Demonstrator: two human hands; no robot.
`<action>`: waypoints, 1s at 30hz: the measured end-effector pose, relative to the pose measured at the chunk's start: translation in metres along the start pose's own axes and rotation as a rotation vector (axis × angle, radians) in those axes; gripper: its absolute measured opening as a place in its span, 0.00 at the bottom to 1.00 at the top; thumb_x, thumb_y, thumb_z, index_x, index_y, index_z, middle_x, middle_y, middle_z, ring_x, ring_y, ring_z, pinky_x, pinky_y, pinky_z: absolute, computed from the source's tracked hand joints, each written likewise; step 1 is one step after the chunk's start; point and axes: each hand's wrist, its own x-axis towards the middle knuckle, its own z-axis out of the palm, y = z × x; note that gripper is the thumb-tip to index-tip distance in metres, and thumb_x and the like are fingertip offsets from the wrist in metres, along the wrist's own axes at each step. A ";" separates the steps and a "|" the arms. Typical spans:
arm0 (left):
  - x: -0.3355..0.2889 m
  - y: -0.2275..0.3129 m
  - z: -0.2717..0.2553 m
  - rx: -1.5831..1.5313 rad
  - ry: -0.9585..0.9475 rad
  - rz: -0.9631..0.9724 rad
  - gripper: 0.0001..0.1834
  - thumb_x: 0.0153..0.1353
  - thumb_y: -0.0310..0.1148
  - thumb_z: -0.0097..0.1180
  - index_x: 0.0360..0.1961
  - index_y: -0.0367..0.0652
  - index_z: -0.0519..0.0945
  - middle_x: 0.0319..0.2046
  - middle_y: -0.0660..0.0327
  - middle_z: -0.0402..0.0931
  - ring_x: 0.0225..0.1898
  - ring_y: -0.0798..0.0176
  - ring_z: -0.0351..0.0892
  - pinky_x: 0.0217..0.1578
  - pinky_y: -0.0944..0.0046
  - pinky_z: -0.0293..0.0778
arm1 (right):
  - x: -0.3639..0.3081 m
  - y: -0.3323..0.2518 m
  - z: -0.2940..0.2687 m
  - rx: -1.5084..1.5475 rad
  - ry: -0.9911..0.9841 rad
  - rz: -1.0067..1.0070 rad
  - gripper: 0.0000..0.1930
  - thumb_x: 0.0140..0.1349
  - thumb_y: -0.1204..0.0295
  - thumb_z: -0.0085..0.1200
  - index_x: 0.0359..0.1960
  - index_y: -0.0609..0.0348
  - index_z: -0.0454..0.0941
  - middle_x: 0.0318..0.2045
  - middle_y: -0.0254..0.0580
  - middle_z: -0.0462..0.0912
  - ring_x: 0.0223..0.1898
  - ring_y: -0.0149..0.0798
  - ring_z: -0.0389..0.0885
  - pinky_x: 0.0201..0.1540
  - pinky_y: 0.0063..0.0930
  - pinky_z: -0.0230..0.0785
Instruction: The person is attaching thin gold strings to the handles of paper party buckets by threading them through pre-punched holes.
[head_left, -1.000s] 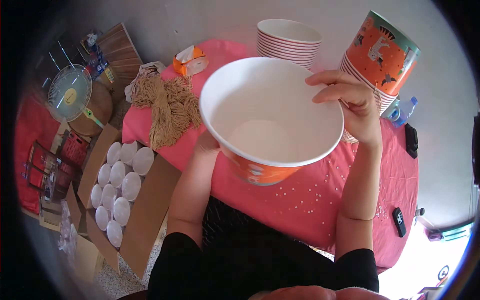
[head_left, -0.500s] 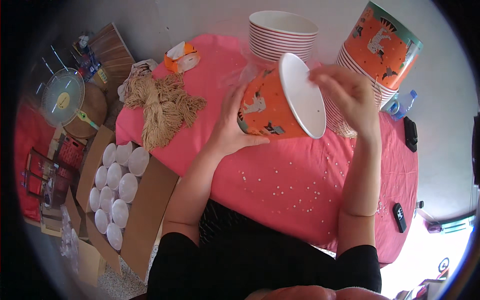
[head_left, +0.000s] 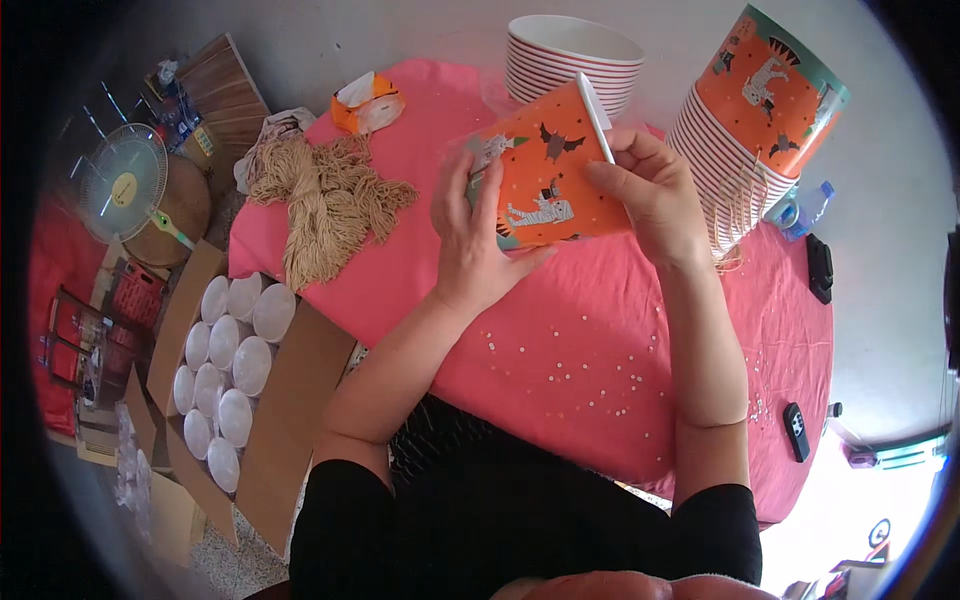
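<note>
Above the table I hold an orange paper bucket with bat and mummy pictures, lying tilted on its side, its white rim toward the right. My left hand is wrapped around the base end, fingers on the printed side. My right hand grips the bucket by its rim, thumb on the outer wall, the other fingers partly hidden behind the edge. The bucket's inside is turned out of sight. Just beyond my right hand leans a stack of similar buckets, with beige strings hanging along it.
A stack of white-rimmed buckets stands at the back. Left of it lie an orange-and-white package and a bundle of beige cord. White dots scatter over the pink tablecloth. A carton of clear cups is at left, a remote at right.
The bucket has turned so its opening no longer faces me and its printed side shows. My right hand has moved from the opening down onto the rim and now grips it.
</note>
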 end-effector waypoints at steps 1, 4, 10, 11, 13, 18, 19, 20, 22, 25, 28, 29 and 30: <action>0.000 0.001 -0.001 0.005 -0.004 0.013 0.62 0.32 0.46 0.79 0.68 0.42 0.55 0.66 0.42 0.48 0.67 0.39 0.49 0.63 0.40 0.51 | 0.001 -0.001 -0.003 -0.003 -0.011 -0.001 0.10 0.60 0.82 0.56 0.43 0.68 0.76 0.38 0.39 0.83 0.38 0.28 0.81 0.44 0.23 0.75; -0.001 -0.002 -0.002 0.005 -0.009 0.027 0.61 0.33 0.46 0.79 0.68 0.43 0.56 0.65 0.43 0.48 0.67 0.40 0.49 0.62 0.41 0.51 | 0.002 0.001 -0.006 -0.012 -0.018 0.008 0.08 0.59 0.82 0.57 0.40 0.66 0.76 0.36 0.38 0.83 0.37 0.27 0.80 0.43 0.22 0.75; 0.000 -0.002 -0.002 0.018 0.018 0.034 0.60 0.32 0.47 0.79 0.67 0.47 0.59 0.65 0.45 0.50 0.67 0.41 0.50 0.61 0.41 0.52 | 0.001 0.003 -0.004 -0.034 -0.046 -0.001 0.06 0.59 0.81 0.57 0.38 0.65 0.76 0.34 0.36 0.82 0.35 0.25 0.79 0.41 0.20 0.73; -0.001 -0.003 -0.002 0.015 0.022 0.034 0.60 0.31 0.48 0.79 0.67 0.47 0.59 0.65 0.46 0.51 0.66 0.41 0.50 0.61 0.41 0.52 | 0.001 0.003 -0.003 -0.042 -0.066 -0.007 0.06 0.60 0.80 0.57 0.38 0.65 0.76 0.34 0.35 0.82 0.35 0.25 0.79 0.41 0.19 0.73; -0.002 -0.004 -0.001 0.036 0.034 0.025 0.59 0.31 0.48 0.79 0.67 0.48 0.59 0.64 0.46 0.51 0.66 0.41 0.51 0.61 0.41 0.53 | -0.001 0.003 0.003 -0.053 -0.052 -0.012 0.05 0.61 0.79 0.56 0.38 0.65 0.77 0.34 0.34 0.82 0.34 0.23 0.78 0.39 0.18 0.71; -0.005 -0.005 0.001 0.081 0.061 0.030 0.58 0.31 0.49 0.78 0.66 0.50 0.60 0.64 0.47 0.51 0.65 0.42 0.53 0.60 0.42 0.54 | -0.004 0.003 0.009 -0.128 0.006 -0.029 0.05 0.64 0.75 0.54 0.35 0.65 0.78 0.30 0.31 0.80 0.31 0.19 0.74 0.35 0.16 0.67; -0.005 -0.005 0.001 0.084 0.066 0.046 0.58 0.31 0.49 0.78 0.66 0.51 0.61 0.64 0.47 0.51 0.65 0.42 0.53 0.59 0.42 0.54 | -0.006 0.002 0.011 -0.184 0.038 -0.040 0.06 0.64 0.74 0.53 0.34 0.65 0.78 0.29 0.30 0.79 0.30 0.19 0.73 0.34 0.16 0.66; -0.006 -0.005 0.002 0.088 0.071 0.063 0.58 0.31 0.50 0.78 0.66 0.52 0.61 0.64 0.48 0.51 0.65 0.43 0.53 0.59 0.42 0.54 | -0.006 0.002 0.013 -0.238 0.070 -0.051 0.06 0.64 0.74 0.53 0.34 0.65 0.78 0.28 0.29 0.79 0.29 0.18 0.71 0.33 0.15 0.65; -0.005 -0.007 0.006 0.049 0.096 0.075 0.58 0.31 0.50 0.78 0.66 0.52 0.61 0.64 0.48 0.51 0.65 0.42 0.53 0.59 0.42 0.53 | -0.006 0.002 0.012 -0.300 0.082 -0.031 0.06 0.63 0.75 0.52 0.33 0.66 0.77 0.27 0.28 0.78 0.29 0.18 0.71 0.33 0.15 0.65; -0.006 -0.006 0.006 0.078 0.073 0.053 0.59 0.29 0.50 0.78 0.65 0.52 0.61 0.63 0.49 0.52 0.64 0.42 0.53 0.60 0.41 0.53 | -0.008 0.003 0.015 -0.281 0.022 -0.101 0.03 0.59 0.80 0.51 0.33 0.67 0.75 0.30 0.29 0.78 0.34 0.19 0.73 0.38 0.18 0.67; -0.005 -0.007 0.002 0.065 0.052 0.018 0.60 0.29 0.50 0.78 0.65 0.49 0.60 0.62 0.48 0.54 0.64 0.42 0.55 0.59 0.42 0.55 | -0.010 0.004 0.021 -0.334 -0.058 -0.112 0.08 0.57 0.81 0.53 0.39 0.67 0.74 0.32 0.32 0.79 0.37 0.22 0.74 0.41 0.20 0.69; -0.005 -0.006 0.003 0.068 0.054 0.017 0.60 0.29 0.50 0.78 0.65 0.49 0.60 0.62 0.48 0.54 0.64 0.42 0.55 0.59 0.42 0.55 | -0.011 0.002 0.021 -0.333 -0.062 -0.114 0.08 0.57 0.81 0.53 0.39 0.67 0.74 0.32 0.32 0.79 0.37 0.22 0.74 0.41 0.20 0.69; -0.005 -0.006 0.003 -0.019 0.040 0.015 0.61 0.29 0.49 0.79 0.66 0.48 0.59 0.62 0.48 0.54 0.63 0.42 0.56 0.59 0.43 0.57 | -0.011 -0.001 0.019 -0.442 -0.132 -0.079 0.12 0.57 0.82 0.53 0.44 0.66 0.71 0.37 0.34 0.79 0.41 0.23 0.75 0.45 0.21 0.69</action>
